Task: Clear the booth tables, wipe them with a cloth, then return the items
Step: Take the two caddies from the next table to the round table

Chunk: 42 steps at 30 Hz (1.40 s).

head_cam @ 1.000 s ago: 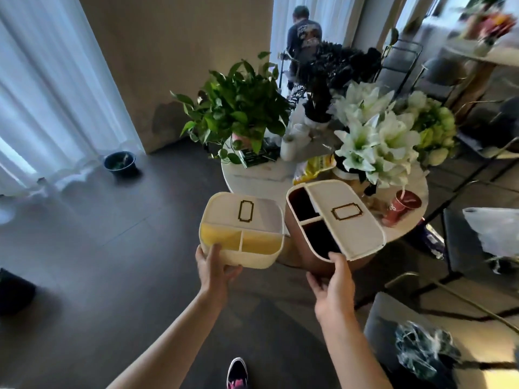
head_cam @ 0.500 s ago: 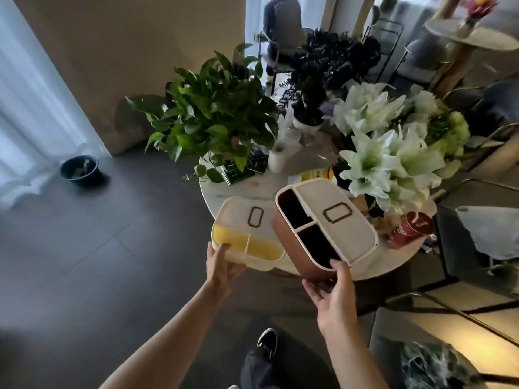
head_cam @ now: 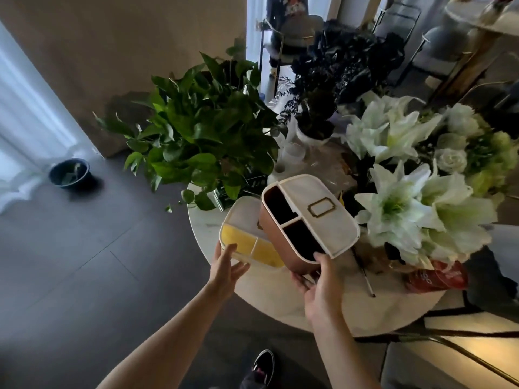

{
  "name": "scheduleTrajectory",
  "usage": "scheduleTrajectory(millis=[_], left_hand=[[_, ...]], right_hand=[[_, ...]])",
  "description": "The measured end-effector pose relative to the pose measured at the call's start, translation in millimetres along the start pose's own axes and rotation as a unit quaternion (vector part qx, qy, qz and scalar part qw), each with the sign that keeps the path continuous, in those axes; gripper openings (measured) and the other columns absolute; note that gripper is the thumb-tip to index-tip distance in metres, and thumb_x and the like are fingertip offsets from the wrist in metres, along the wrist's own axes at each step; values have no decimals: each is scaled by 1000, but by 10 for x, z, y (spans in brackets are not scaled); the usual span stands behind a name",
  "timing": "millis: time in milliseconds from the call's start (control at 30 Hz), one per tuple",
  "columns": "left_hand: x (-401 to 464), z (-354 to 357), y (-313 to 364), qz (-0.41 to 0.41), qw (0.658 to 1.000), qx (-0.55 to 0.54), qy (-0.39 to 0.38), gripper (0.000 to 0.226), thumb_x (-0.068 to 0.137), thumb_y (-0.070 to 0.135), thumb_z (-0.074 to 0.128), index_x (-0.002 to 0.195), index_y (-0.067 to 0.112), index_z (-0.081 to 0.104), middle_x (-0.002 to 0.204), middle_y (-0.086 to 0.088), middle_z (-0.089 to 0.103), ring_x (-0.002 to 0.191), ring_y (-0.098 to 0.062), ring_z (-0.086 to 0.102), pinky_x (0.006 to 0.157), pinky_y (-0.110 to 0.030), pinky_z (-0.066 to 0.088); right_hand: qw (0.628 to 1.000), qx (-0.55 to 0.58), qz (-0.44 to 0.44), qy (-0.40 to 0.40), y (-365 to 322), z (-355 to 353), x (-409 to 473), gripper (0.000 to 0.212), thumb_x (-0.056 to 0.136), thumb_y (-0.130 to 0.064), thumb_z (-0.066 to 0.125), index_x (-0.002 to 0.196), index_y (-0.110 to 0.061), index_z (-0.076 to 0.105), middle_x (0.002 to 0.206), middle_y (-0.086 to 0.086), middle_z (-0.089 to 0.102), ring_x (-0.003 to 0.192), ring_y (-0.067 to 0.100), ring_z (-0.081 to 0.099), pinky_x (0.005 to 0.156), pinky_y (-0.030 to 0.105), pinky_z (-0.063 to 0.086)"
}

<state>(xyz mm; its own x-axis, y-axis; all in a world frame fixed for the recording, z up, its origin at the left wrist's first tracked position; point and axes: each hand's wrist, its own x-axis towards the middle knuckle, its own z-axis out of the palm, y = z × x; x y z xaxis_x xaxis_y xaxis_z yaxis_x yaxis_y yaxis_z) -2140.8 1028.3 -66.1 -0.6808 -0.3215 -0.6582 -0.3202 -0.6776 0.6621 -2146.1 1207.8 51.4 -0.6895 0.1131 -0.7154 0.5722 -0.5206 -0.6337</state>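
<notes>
My left hand (head_cam: 226,269) holds the near end of a cream and yellow organizer box (head_cam: 244,242), thumb on its rim, over the edge of the round white table (head_cam: 351,310). My right hand (head_cam: 320,284) grips the near end of a brown organizer box (head_cam: 306,217) with a cream lid and two dark compartments. The brown box is tilted and overlaps the right side of the yellow one. Both boxes sit low over the table's near left edge; contact with the top is hidden.
A leafy green plant (head_cam: 202,136), a dark bouquet (head_cam: 337,80), white lilies (head_cam: 401,209), white cups (head_cam: 293,153) and a red packet (head_cam: 438,279) crowd the table. A dark bowl (head_cam: 69,172) sits on the floor at left. Chairs and a person stand behind.
I have stepped closer to the table. Both boxes moved forward over the table's near edge, and the brown box now overlaps the yellow one.
</notes>
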Motion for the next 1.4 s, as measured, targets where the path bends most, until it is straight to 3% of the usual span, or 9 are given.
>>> scheduleTrajectory(millis=[200, 367, 500, 600, 733, 867, 1033, 1200, 1400], left_hand=[[259, -84, 99, -36, 998, 41, -19, 48, 99, 31, 61, 144, 26, 46, 136, -16, 52, 91, -34, 72, 69, -29, 62], [336, -177, 253, -49, 986, 160, -11, 54, 97, 50, 57, 145, 29, 46, 138, -10, 47, 123, -36, 55, 92, -52, 55], [363, -188, 461, 33, 982, 188, 2, 52, 104, 49, 42, 145, 19, 45, 146, -7, 47, 132, -33, 47, 105, -52, 42], [293, -149, 678, 111, 964, 236, -49, 84, 85, 80, 44, 147, 23, 43, 151, -7, 47, 136, -25, 45, 115, -49, 35], [182, -76, 925, 164, 943, 268, -114, 98, 76, 83, 37, 154, 23, 36, 157, -3, 41, 143, -22, 39, 120, -51, 30], [18, 0, 1049, 201, 925, 271, -173, 68, 90, 66, 35, 143, 25, 49, 146, 2, 51, 135, -14, 46, 118, -46, 33], [-270, 34, 1167, 231, 904, 270, -237, 76, 86, 73, 34, 141, 23, 52, 142, 1, 56, 132, -9, 49, 116, -43, 37], [-740, 167, 1193, 210, 879, 246, -351, 71, 85, 74, 44, 132, 22, 57, 139, -3, 57, 125, -14, 58, 97, -26, 53], [-1437, 467, 954, 155, 828, 274, -463, 52, 89, 60, 44, 120, 22, 64, 120, -1, 68, 112, -17, 65, 87, -33, 57]], right_hand=[[999, -25, 21, -7, 123, 226, 281, 15, 93, -23, 62, 106, -15, 62, 113, 16, 62, 101, 30, 63, 77, 36, 55], [999, -27, 24, 5, 243, 395, 302, 15, 94, -23, 63, 103, -11, 64, 109, 16, 62, 99, 30, 62, 79, 37, 57], [999, -11, 23, 23, 293, 562, 264, 16, 94, -24, 63, 102, -10, 63, 107, 16, 63, 97, 30, 63, 79, 38, 58], [999, 10, 22, 27, 409, 646, 210, 22, 94, -27, 63, 108, -9, 64, 110, 18, 63, 99, 30, 63, 79, 38, 57], [999, 16, -14, 31, 543, 754, 133, 42, 93, -44, 64, 123, -14, 59, 115, 14, 63, 105, 30, 63, 85, 39, 56], [997, -5, -34, 69, 587, 813, 71, 52, 93, -54, 60, 125, -13, 61, 104, 19, 67, 83, 31, 65, 81, 38, 57], [986, -25, -99, 134, 727, 752, -130, 57, 86, -51, 67, 134, -23, 56, 130, -1, 59, 111, 15, 60, 82, 35, 57], [960, 31, -225, 162, 687, 673, -603, 28, 101, -26, 55, 129, -27, 55, 139, 1, 52, 114, 10, 57, 100, 39, 53], [923, 88, -316, 201, 522, 286, -1261, 24, 102, -22, 55, 124, -19, 65, 127, 3, 64, 118, 16, 61, 97, 39, 55]])
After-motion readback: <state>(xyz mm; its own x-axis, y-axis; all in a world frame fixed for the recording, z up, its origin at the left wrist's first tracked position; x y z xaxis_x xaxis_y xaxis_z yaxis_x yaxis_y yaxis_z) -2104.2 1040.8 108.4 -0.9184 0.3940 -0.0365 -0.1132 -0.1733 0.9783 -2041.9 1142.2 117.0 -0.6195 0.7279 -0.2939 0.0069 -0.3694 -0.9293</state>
